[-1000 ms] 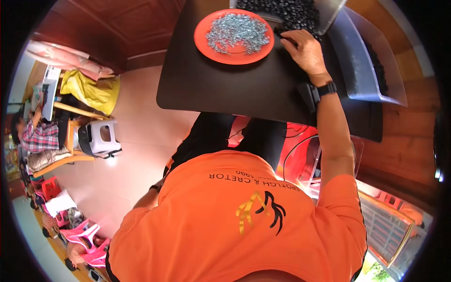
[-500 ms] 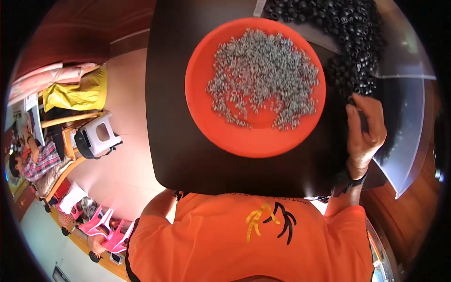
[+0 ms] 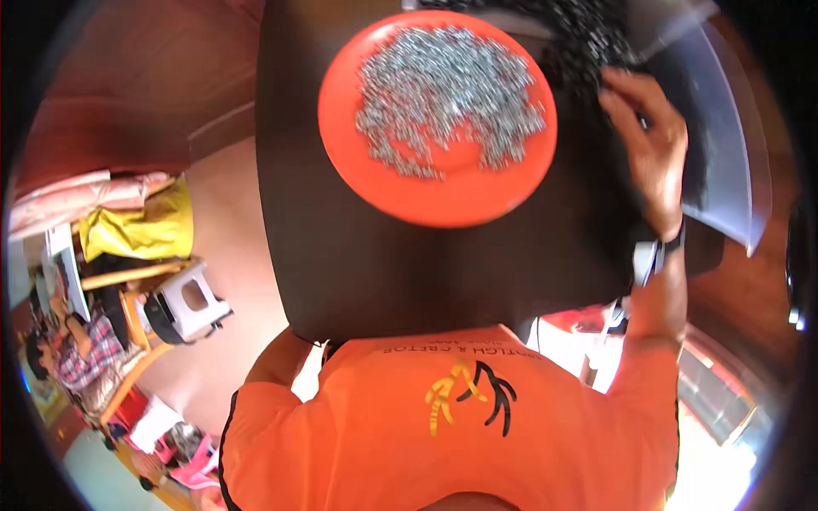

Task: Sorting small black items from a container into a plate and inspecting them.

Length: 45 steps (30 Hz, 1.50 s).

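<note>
My right hand (image 3: 656, 149) is at the near end of a heap of small black ring-like pieces (image 3: 592, 34), on the right of a dark table. Its thumb and forefinger are bent toward each other in a pinch; blur hides whether a piece is between them. A watch is on that wrist. To its left stands a round orange-red plate (image 3: 434, 209), with a thick layer of small silvery metal pieces (image 3: 443, 81) on it. My left hand is out of sight; only the upper part of that arm shows, below the table's near edge.
The dark table (image 3: 383, 281) has rounded corners. A clear plastic sheet or tray wall (image 3: 733, 145) curves along its right side. On the floor at left are a white-and-grey stool (image 3: 187, 298) and a yellow bag (image 3: 141, 226). A person in a checked shirt (image 3: 89, 353) sits beyond.
The view has shifted, so the plate and table sit higher in the picture. My right hand stays by the black pieces, its arm stretched farther forward and the wrist turned, showing the watch.
</note>
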Motion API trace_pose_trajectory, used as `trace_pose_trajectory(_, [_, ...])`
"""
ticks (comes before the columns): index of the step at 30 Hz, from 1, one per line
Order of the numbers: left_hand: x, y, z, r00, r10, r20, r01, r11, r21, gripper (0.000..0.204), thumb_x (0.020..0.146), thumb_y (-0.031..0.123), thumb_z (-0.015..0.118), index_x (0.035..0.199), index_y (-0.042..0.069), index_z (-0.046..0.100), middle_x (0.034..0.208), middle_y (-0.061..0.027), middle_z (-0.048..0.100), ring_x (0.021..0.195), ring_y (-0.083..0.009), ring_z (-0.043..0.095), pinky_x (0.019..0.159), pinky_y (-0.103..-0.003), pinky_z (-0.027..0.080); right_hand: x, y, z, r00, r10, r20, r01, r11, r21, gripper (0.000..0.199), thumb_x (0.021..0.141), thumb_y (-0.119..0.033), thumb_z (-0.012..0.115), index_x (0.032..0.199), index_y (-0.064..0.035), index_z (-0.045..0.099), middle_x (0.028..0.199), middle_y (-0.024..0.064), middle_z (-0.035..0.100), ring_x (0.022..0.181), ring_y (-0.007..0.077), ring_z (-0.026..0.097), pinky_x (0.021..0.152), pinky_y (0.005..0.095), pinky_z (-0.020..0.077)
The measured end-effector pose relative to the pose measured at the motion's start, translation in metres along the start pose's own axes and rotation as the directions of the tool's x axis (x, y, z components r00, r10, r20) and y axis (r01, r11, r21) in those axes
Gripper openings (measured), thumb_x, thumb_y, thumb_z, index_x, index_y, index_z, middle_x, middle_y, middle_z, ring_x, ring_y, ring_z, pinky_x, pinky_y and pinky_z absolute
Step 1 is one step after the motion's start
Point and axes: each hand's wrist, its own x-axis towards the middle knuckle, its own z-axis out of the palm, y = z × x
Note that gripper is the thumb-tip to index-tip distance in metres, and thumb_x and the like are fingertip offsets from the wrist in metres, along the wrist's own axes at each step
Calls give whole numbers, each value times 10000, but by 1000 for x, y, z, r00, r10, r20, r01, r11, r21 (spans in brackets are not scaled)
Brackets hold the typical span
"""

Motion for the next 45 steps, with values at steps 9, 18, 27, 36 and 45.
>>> trace_pose_trajectory(9, [-81, 88, 82, 775, 496, 391, -599, 773, 209, 296, 928, 245, 444, 1056, 34, 608, 1024, -102, 656, 950, -229, 620, 843, -369, 482, -29, -24, -27, 998, -61, 6, 61, 998, -12, 174, 808, -128, 698, 962, -49, 680, 789, -1, 636, 705, 66, 546, 658, 230, 471])
trace_pose_trajectory(18, [-200, 62, 322, 239, 339, 910, -853, 521, 30, 321, 925, 210, 440, 1084, -47, 546, 985, -164, 617, 878, -262, 615, 793, -369, 490, -62, -77, -5, 997, -40, 63, -9, 772, 635, 321, 811, 10, 647, 1126, -26, 600, 988, 3, 625, 909, 85, 571, 824, 234, 468])
trace_pose_trajectory(27, [-144, 8, 420, 427, 55, 902, -728, 612, 308, 293, 930, 278, 470, 1053, 28, 560, 886, -52, 628, 778, -144, 610, 699, -257, 469, -42, -105, 26, 989, -147, -21, 121, 714, 690, 382, 727, 44, 708, 1084, -60, 624, 927, -35, 602, 867, 70, 549, 779, 220, 461])
trace_pose_trajectory(36, [-122, 22, 419, 451, 161, 878, -641, 743, 193, 288, 919, 263, 473, 1084, 34, 534, 921, -76, 616, 819, -181, 614, 734, -300, 482, 7, -103, 43, 935, -347, 66, 244, 768, 592, 290, 718, 13, 740, 983, -70, 657, 976, 15, 625, 870, 110, 570, 765, 248, 470])
trace_pose_trajectory(45, [-109, 22, 416, 490, 213, 845, -573, 809, 128, 274, 919, 234, 449, 1080, 27, 529, 945, -92, 613, 830, -213, 609, 737, -311, 479, 2, -103, 59, 887, -461, -21, 405, 756, 515, 284, 709, -58, 762, 980, -62, 676, 937, 65, 644, 919, 195, 600, 821, 307, 479])
